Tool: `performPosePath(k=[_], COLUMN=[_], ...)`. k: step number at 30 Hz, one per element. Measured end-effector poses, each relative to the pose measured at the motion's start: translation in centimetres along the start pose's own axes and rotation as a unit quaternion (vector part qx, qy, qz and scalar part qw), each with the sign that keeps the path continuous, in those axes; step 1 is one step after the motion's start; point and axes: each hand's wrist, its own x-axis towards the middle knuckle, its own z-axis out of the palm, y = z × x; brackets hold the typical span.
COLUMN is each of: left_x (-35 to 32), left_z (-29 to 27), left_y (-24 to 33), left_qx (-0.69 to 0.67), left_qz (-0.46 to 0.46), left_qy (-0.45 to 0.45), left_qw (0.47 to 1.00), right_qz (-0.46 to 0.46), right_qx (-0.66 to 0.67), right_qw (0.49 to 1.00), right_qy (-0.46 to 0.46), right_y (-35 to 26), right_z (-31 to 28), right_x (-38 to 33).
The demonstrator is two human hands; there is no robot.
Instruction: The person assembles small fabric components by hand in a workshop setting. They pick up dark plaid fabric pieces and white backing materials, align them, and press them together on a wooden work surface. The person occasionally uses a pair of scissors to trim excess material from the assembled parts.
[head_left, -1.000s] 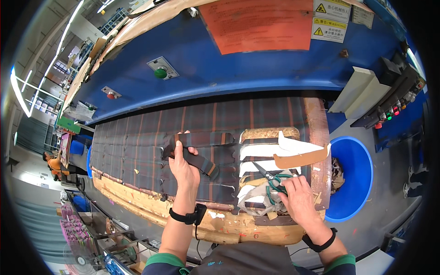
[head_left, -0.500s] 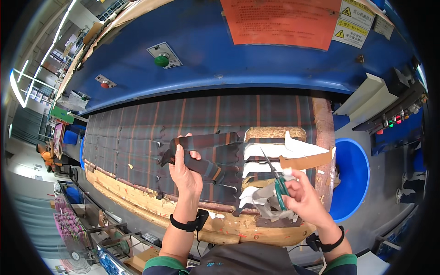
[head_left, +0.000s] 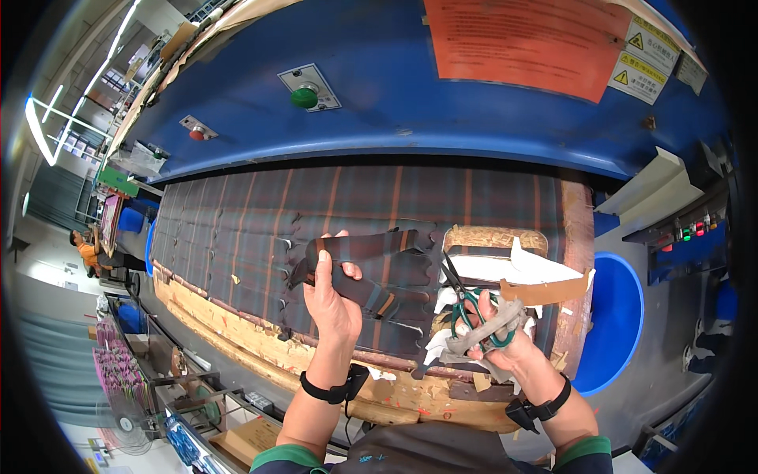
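Observation:
Closed around a folded stack of dark plaid fabric pieces [head_left: 367, 246], my left hand [head_left: 333, 304] is over the middle of the plaid cloth [head_left: 268, 213]. The pieces fan out to the right in two strips, thumb on top. In my right hand [head_left: 509, 347] is a pair of scissors [head_left: 466, 304] with green handles, its dark blades pointing up and left. Crumpled grey fabric scraps [head_left: 493, 325] are bunched in the same hand, partly covering the handles. White cut pieces [head_left: 489, 270] and a brown strip [head_left: 549, 292] lie just beyond it.
A blue machine body [head_left: 379, 103] with a green button [head_left: 304, 97] spans the far side. The worn wooden board edge [head_left: 229, 324] runs along the near side. To the right stands a blue bin [head_left: 620, 316]. Another person [head_left: 91, 251] is far off at left.
My right hand has dropped slightly and now clutches grey scraps along with the scissors. My left hand keeps its hold on the plaid pieces. The whole view has shifted a little.

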Motion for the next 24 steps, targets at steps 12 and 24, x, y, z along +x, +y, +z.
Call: performPosePath(k=[12, 24], left_x=[-2.0, -10.5], left_z=[1.5, 3.3], left_y=[3.3, 4.0], left_qx=[0.08, 0.202], left_qz=[-0.012, -0.131], left_qy=[-0.031, -0.258], left_qw=[0.996, 0.936], right_qz=[-0.249, -0.403], right_qx=[-0.74, -0.553], right_qw=[0.607, 0.729], right_qy=[0.143, 0.013], right_y=[-1.6, -0.6], right_z=[1.6, 8.4], right_x=[-4.7, -5.5])
